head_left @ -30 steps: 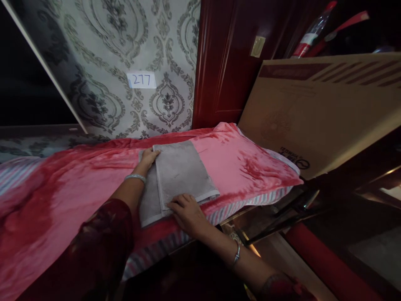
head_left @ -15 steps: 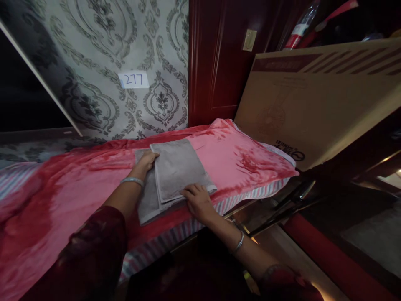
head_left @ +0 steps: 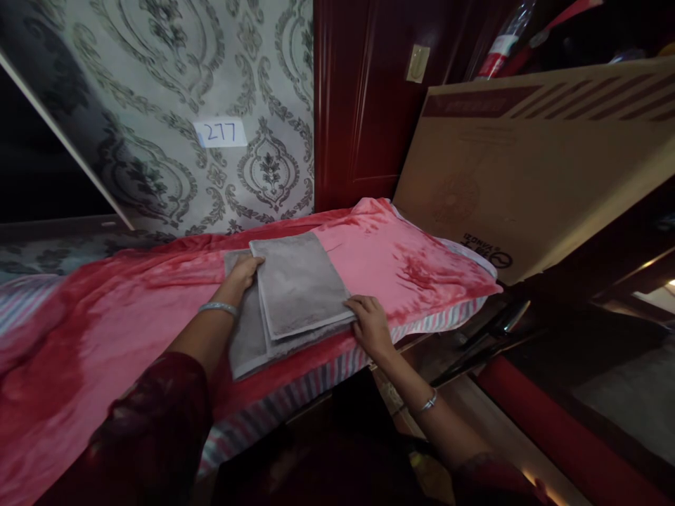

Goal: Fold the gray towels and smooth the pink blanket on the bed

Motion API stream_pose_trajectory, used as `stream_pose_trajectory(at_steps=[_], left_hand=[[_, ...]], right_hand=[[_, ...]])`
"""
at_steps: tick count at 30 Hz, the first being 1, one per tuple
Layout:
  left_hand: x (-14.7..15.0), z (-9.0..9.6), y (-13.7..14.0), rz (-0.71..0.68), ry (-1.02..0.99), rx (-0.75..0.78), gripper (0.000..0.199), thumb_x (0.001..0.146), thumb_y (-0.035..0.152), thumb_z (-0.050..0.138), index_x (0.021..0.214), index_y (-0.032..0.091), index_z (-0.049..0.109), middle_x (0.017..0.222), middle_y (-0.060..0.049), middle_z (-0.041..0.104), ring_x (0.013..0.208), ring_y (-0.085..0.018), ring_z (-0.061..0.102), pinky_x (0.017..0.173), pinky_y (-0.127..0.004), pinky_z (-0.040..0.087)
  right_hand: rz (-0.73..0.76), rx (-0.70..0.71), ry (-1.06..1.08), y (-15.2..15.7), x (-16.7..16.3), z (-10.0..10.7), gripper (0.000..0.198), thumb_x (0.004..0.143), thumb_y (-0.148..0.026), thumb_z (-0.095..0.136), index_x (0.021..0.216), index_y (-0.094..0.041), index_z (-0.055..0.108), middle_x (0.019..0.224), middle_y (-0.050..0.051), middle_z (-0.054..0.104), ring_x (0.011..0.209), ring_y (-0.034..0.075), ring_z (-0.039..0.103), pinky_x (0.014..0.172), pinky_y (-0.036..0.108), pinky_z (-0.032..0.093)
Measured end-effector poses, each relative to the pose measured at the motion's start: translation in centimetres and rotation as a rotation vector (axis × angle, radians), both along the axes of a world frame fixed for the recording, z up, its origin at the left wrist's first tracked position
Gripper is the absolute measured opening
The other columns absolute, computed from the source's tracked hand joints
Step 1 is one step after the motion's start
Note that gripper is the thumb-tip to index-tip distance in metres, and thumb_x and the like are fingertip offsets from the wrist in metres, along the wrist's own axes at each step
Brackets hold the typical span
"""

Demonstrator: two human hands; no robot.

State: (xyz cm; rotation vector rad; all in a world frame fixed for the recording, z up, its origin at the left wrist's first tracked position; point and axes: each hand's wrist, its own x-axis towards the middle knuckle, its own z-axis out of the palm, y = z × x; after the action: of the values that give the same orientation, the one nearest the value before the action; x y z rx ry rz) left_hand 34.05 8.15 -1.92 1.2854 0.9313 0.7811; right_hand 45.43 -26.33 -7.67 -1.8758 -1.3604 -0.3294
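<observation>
A grey plush towel (head_left: 300, 284) with pale edging lies on a pink and red blanket (head_left: 363, 260). Part of it is folded over in layers, and a flatter section (head_left: 245, 344) extends out to the left beneath. My left hand (head_left: 245, 272) is closed at the left edge of the upper layer, fingertips gripping that edge. At the right front corner, my right hand (head_left: 372, 325) pinches the towel between thumb and fingers. Both wrists wear silver bangles.
Under the blanket, a striped sheet (head_left: 295, 397) shows along the bed's front edge. A large cardboard box (head_left: 527, 169) leans at the right, with a bottle (head_left: 498, 53) behind it. Patterned wallpaper carries a paper marked 277 (head_left: 220, 132).
My right hand has slid right along the towel's front edge to its right corner. My left hand keeps its place on the left edge. The view has shifted slightly.
</observation>
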Motion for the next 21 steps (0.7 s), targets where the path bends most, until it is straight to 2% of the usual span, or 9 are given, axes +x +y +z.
stream_pose_trajectory(at_steps=[6, 10, 13, 18, 21], left_hand=[[0.0, -0.3, 0.0, -0.009, -0.008, 0.015, 0.029, 0.055, 0.016, 0.073, 0.084, 0.014, 0.071, 0.069, -0.006, 0.073, 0.07, -0.025, 0.072, 0.066, -0.033, 0.059], [0.0, 0.0, -0.2, -0.008, -0.005, 0.018, 0.031, 0.055, 0.015, 0.073, 0.086, 0.015, 0.072, 0.069, -0.006, 0.073, 0.07, -0.025, 0.071, 0.064, -0.033, 0.059], [0.3, 0.2, -0.7, -0.008, -0.014, 0.022, 0.03, 0.056, 0.015, 0.073, 0.086, 0.015, 0.071, 0.07, -0.006, 0.073, 0.072, -0.026, 0.072, 0.065, -0.033, 0.059], [0.9, 0.4, -1.7, -0.047, -0.038, 0.012, 0.031, 0.058, 0.016, 0.073, 0.089, 0.015, 0.071, 0.073, -0.006, 0.073, 0.074, -0.026, 0.072, 0.065, -0.035, 0.06], [0.9, 0.2, -1.9, -0.045, -0.033, 0.0, 0.033, 0.057, 0.015, 0.074, 0.089, 0.016, 0.071, 0.071, -0.006, 0.072, 0.072, -0.026, 0.072, 0.063, -0.034, 0.059]], right_hand=[[0.0, 0.109, 0.127, -0.3, 1.0, -0.9, 0.057, 0.065, -0.005, 0.046, 0.115, -0.02, 0.067, 0.108, 0.009, 0.065, 0.106, 0.026, 0.057, 0.097, 0.043, 0.047], [-0.098, 0.06, 0.158, 0.1, 1.1, -1.2, 0.062, 0.062, -0.011, 0.051, 0.123, -0.013, 0.063, 0.111, 0.013, 0.066, 0.105, 0.029, 0.057, 0.095, 0.046, 0.049], [-0.121, 0.041, 0.171, 0.2, 1.2, -1.4, 0.063, 0.062, -0.01, 0.048, 0.123, -0.014, 0.064, 0.11, 0.012, 0.068, 0.105, 0.028, 0.059, 0.096, 0.045, 0.049], [-0.169, 0.207, 0.232, 0.3, 1.1, -2.2, 0.065, 0.065, -0.009, 0.039, 0.125, -0.016, 0.062, 0.114, 0.009, 0.07, 0.11, 0.023, 0.062, 0.101, 0.041, 0.048], [-0.167, 0.198, 0.243, 0.3, 1.3, -2.6, 0.065, 0.067, -0.01, 0.039, 0.128, -0.017, 0.061, 0.117, 0.009, 0.069, 0.111, 0.023, 0.062, 0.102, 0.041, 0.048]])
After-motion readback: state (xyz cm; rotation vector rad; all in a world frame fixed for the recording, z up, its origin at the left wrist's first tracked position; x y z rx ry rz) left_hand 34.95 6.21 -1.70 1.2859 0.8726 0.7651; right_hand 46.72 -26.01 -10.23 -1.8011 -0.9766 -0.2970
